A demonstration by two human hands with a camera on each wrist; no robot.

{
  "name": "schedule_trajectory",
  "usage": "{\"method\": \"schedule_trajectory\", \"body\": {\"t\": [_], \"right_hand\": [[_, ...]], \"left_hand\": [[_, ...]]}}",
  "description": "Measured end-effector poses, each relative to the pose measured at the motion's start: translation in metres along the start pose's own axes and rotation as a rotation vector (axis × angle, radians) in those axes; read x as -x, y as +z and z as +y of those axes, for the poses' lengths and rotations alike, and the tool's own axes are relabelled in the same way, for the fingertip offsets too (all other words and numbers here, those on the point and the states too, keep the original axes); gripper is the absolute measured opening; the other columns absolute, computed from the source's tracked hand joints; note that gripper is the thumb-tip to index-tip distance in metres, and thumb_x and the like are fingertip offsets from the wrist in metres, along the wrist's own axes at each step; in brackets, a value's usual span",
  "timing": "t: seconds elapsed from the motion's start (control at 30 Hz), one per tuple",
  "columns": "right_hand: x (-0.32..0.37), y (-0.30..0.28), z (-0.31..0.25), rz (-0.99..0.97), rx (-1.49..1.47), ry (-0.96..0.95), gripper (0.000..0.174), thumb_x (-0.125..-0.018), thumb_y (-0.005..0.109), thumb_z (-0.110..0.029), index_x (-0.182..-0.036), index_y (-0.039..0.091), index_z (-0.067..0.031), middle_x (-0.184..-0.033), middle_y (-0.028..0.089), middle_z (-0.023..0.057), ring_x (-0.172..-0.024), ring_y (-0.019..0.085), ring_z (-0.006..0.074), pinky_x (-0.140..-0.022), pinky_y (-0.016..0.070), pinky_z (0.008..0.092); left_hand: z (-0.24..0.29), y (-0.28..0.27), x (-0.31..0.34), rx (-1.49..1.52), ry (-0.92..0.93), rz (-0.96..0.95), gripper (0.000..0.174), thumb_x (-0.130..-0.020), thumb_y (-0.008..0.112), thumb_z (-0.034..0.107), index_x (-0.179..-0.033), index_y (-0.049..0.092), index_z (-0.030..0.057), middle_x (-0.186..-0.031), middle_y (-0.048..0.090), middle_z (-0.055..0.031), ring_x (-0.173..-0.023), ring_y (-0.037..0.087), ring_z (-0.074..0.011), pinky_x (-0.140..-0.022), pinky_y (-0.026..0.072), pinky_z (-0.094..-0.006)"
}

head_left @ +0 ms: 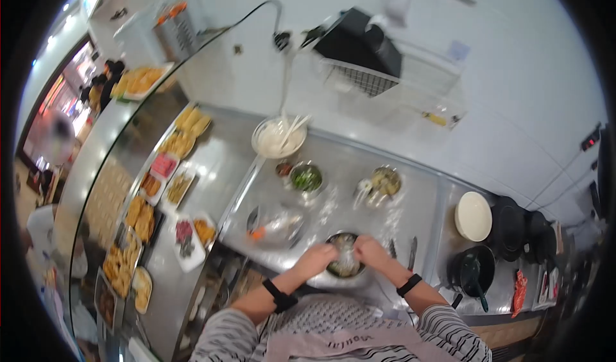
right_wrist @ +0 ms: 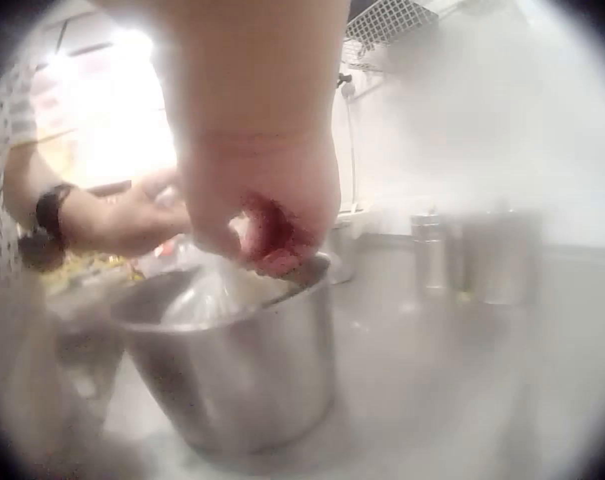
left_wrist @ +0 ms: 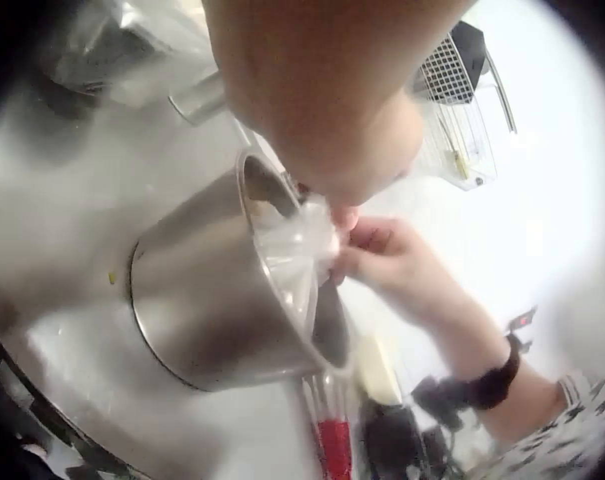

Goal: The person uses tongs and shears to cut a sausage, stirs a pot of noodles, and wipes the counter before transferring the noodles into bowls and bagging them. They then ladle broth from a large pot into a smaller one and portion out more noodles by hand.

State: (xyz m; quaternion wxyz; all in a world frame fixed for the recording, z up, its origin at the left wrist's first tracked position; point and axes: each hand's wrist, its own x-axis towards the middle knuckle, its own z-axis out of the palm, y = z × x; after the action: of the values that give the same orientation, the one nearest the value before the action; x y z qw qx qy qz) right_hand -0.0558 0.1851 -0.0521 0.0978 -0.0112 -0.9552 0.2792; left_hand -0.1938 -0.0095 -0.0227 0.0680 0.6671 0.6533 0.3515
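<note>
A clear plastic bag (head_left: 346,254) hangs inside a round steel pot (head_left: 347,273) near the counter's front edge. My left hand (head_left: 319,257) pinches the bag's gathered top on one side, and my right hand (head_left: 372,252) pinches it on the other, both just above the rim. In the left wrist view the crinkled bag (left_wrist: 301,250) comes out of the tilted-looking pot (left_wrist: 208,285) up to the fingertips of both hands. The right wrist view has the right hand (right_wrist: 268,215) with curled fingers over the pot (right_wrist: 243,370). What lies in the bag is unclear.
Behind the pot stand a bowl of greens (head_left: 306,178), a container of pale food (head_left: 385,181) and a white bowl with utensils (head_left: 278,137). A bagged item (head_left: 276,227) lies at left, near several food trays. Right are stacked pale bowls (head_left: 473,216) and a dark pot (head_left: 471,271).
</note>
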Motion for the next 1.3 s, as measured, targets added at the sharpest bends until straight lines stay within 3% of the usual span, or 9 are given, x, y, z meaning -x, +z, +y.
{"method": "schedule_trajectory", "body": {"t": [0.1,0.27,0.47,0.57,0.67,0.77,0.97,1.2,1.3], "right_hand": [[-0.005,-0.020,-0.045,0.155,0.002,-0.015,0.009,-0.069,0.060,-0.013,-0.075,0.059,-0.0060,-0.078,0.060,0.0127,-0.083,0.057,0.0306,-0.073,0.0471,0.0400],[-0.007,0.016,-0.035,-0.208,0.240,0.054,0.011,-0.069,0.061,-0.016,-0.074,0.057,-0.0074,-0.076,0.058,0.0089,-0.082,0.056,0.0273,-0.074,0.0470,0.0386],[-0.053,-0.032,-0.085,-0.230,0.174,-0.031,0.015,-0.069,0.063,-0.018,-0.075,0.055,-0.0060,-0.076,0.058,0.0112,-0.077,0.057,0.0311,-0.067,0.0467,0.0427],[-0.095,-0.079,-0.142,-0.223,0.135,0.009,0.019,-0.068,0.065,-0.017,-0.077,0.054,-0.0040,-0.074,0.056,0.0130,-0.077,0.057,0.0326,-0.065,0.0459,0.0430],[-0.148,-0.121,-0.204,-0.101,-0.031,-0.084,0.019,-0.067,0.065,-0.013,-0.078,0.053,-0.0028,-0.073,0.055,0.0138,-0.076,0.055,0.0327,-0.064,0.0448,0.0413],[-0.195,-0.130,-0.236,-0.039,-0.074,-0.209,0.017,-0.068,0.063,-0.010,-0.079,0.053,-0.0027,-0.072,0.053,0.0143,-0.074,0.053,0.0324,-0.064,0.0440,0.0397],[-0.252,-0.046,-0.218,-0.049,-0.179,-0.391,0.014,-0.069,0.063,-0.008,-0.079,0.054,-0.0029,-0.071,0.053,0.0118,-0.072,0.053,0.0297,-0.065,0.0435,0.0376],[-0.260,0.030,-0.165,-0.380,-0.188,-0.162,0.016,-0.070,0.064,-0.010,-0.082,0.057,-0.0026,-0.079,0.055,0.0119,-0.072,0.055,0.0269,-0.062,0.0440,0.0383],[-0.257,0.037,-0.152,-0.271,-0.048,-0.159,0.018,-0.070,0.064,-0.012,-0.081,0.055,-0.0023,-0.080,0.056,0.0121,-0.073,0.055,0.0283,-0.063,0.0436,0.0390]], "left_hand": [[0.036,-0.093,-0.006,-0.135,-0.123,0.122,0.042,-0.067,0.059,0.006,-0.108,0.053,0.0081,-0.108,0.054,-0.0138,-0.102,0.051,-0.0343,-0.084,0.0414,-0.0444],[0.016,-0.193,0.063,-0.564,-0.600,0.232,0.068,-0.060,0.059,0.001,-0.125,0.046,0.0164,-0.134,0.036,-0.0170,-0.120,0.033,-0.0414,-0.098,0.0275,-0.0517],[-0.042,-0.230,0.105,-0.685,-0.420,0.148,0.049,-0.064,0.056,-0.002,-0.108,0.060,0.0170,-0.134,0.039,-0.0130,-0.115,0.041,-0.0360,-0.093,0.0358,-0.0451],[-0.063,-0.230,0.115,-0.408,-0.484,-0.034,0.022,-0.070,0.055,-0.002,-0.088,0.061,0.0084,-0.130,0.044,-0.0103,-0.100,0.053,-0.0305,-0.084,0.0437,-0.0384],[-0.061,-0.234,0.122,0.004,-0.500,0.184,0.012,-0.073,0.057,-0.001,-0.083,0.056,0.0051,-0.127,0.047,-0.0121,-0.089,0.059,-0.0264,-0.078,0.0474,-0.0334],[-0.056,-0.238,0.129,0.127,-0.497,0.220,0.012,-0.076,0.061,-0.001,-0.086,0.057,0.0040,-0.133,0.041,-0.0147,-0.114,0.051,-0.0310,-0.089,0.0454,-0.0356],[-0.071,-0.243,0.132,0.198,-0.367,0.291,0.013,-0.075,0.063,-0.004,-0.085,0.057,0.0028,-0.145,0.021,-0.0184,-0.129,0.036,-0.0377,-0.096,0.0420,-0.0385],[-0.086,-0.258,0.105,0.136,-0.263,0.164,0.011,-0.074,0.065,-0.002,-0.081,0.058,0.0028,-0.148,0.017,-0.0186,-0.127,0.039,-0.0359,-0.094,0.0428,-0.0366],[-0.088,-0.259,0.094,0.127,-0.268,0.125,0.010,-0.075,0.065,-0.001,-0.082,0.059,0.0029,-0.148,0.018,-0.0169,-0.126,0.040,-0.0352,-0.094,0.0431,-0.0360]]}}
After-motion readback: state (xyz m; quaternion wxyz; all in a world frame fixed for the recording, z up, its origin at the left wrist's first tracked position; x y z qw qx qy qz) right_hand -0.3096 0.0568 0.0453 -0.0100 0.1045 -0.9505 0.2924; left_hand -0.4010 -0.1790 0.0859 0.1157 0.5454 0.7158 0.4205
